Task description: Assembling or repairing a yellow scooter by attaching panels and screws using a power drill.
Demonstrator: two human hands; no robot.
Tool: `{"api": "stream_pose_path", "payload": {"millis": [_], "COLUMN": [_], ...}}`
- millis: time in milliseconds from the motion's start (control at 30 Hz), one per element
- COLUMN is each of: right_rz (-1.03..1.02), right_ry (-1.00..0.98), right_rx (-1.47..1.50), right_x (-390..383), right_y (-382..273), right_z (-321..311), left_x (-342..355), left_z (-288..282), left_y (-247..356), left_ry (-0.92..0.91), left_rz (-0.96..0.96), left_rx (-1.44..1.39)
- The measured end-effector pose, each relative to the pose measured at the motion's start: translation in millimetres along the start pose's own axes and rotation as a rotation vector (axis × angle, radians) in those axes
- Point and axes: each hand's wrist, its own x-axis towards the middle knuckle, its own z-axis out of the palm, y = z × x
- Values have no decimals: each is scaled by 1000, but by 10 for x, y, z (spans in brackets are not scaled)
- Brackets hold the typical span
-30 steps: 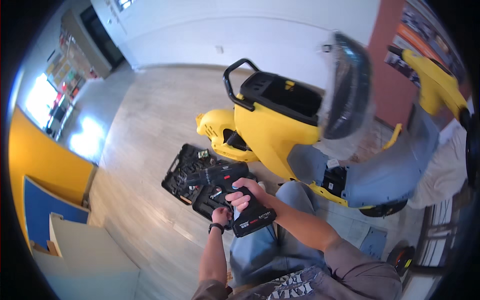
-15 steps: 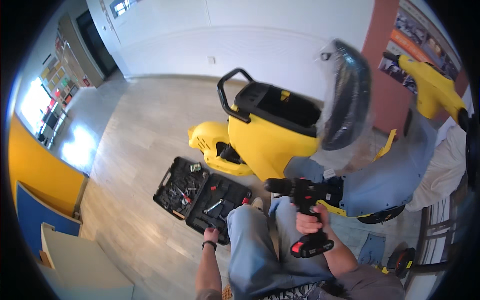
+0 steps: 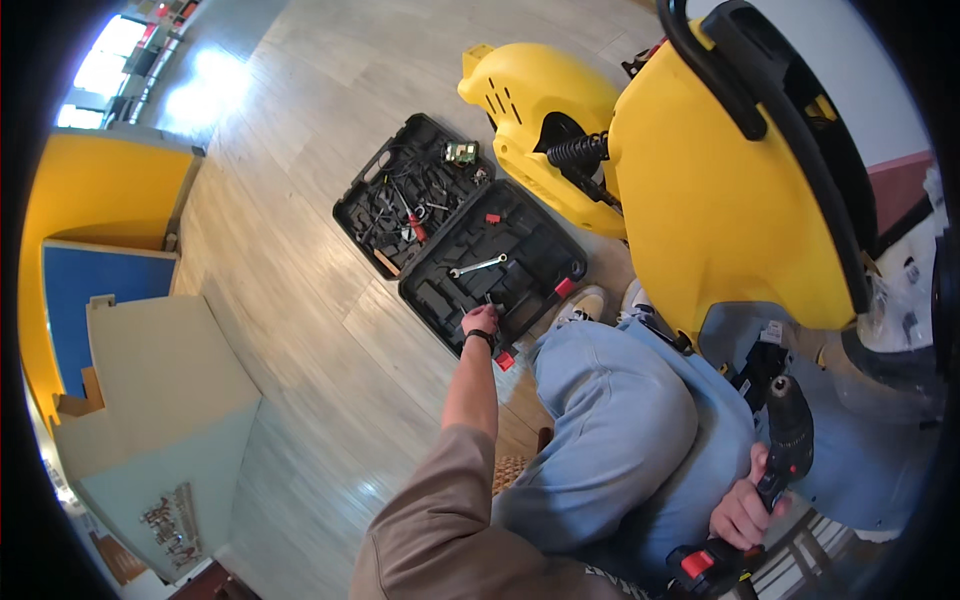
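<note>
My right hand [image 3: 740, 515] is wrapped round the grip of a black cordless drill [image 3: 790, 435], which has a red-and-black battery at its base. The chuck points away from me and holds no bit that I can make out. My left hand [image 3: 480, 320] reaches down into the open black tool case [image 3: 415, 285], its fingers closed at the near half. What they hold, if anything, is too small to tell. Beyond that hand a combination wrench [image 3: 478, 266] lies in the same half. The other half carries several loose tools, among them a red-handled screwdriver [image 3: 414, 225].
A yellow scooter [image 3: 700, 190] with a black grab rail stands to the right, its rear fender [image 3: 540, 85] beyond the case. My knees and shoes [image 3: 585, 303] are close to the case. At left are a grey cabinet [image 3: 160, 365] and blue and yellow panels. Wooden flooring [image 3: 290, 220] lies between.
My view has turned down and left toward the case. The drill, still in my right hand, now sits lower and farther right. My left hand has moved from the case's near edge into it.
</note>
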Motion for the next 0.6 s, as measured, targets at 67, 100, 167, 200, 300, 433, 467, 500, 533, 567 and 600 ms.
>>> {"api": "stream_pose_path", "payload": {"millis": [67, 100, 167, 200, 300, 433, 467, 500, 533, 567, 600], "right_rz": [-79, -62, -52, -19, -13, -5, -30, -39, -36, -8, 31], "right_ry": [47, 31, 55, 37, 36, 147, 168, 219, 202, 240, 256], "right_rx": [-68, -110, -130, -134, -107, -257, -277, -403, -417, -710, -982], "right_x": [-60, -78, -75, -39, 39, 30, 46, 55, 117, 243, 421], "right_y": [14, -10, -27, -28, 26, 81, 116, 156, 209, 253, 379], "right_z": [87, 115, 166, 183, 102, 138, 31, 65, 131, 205, 328], "left_x": [17, -23, -81, -31, -228, -1054, -1277, -1536, -1912, -2220, -2577], "left_z": [26, 122, 124, -38, -286, -205, -424, -450, -457, -438, -601], "left_y": [41, 62, 19, 2, -292, -377, -196, 12, 265, 511, 777], "left_ry": [-40, -16, -27, -3, -127, -395, -472, -487, -519, -595, -639], "left_rz": [-29, -76, -112, -78, 89, 211, 251, 261, 261, 354, 458], "left_rx": [-428, -571, -647, -587, -291, 170, 202, 183, 167, 114, 66]}}
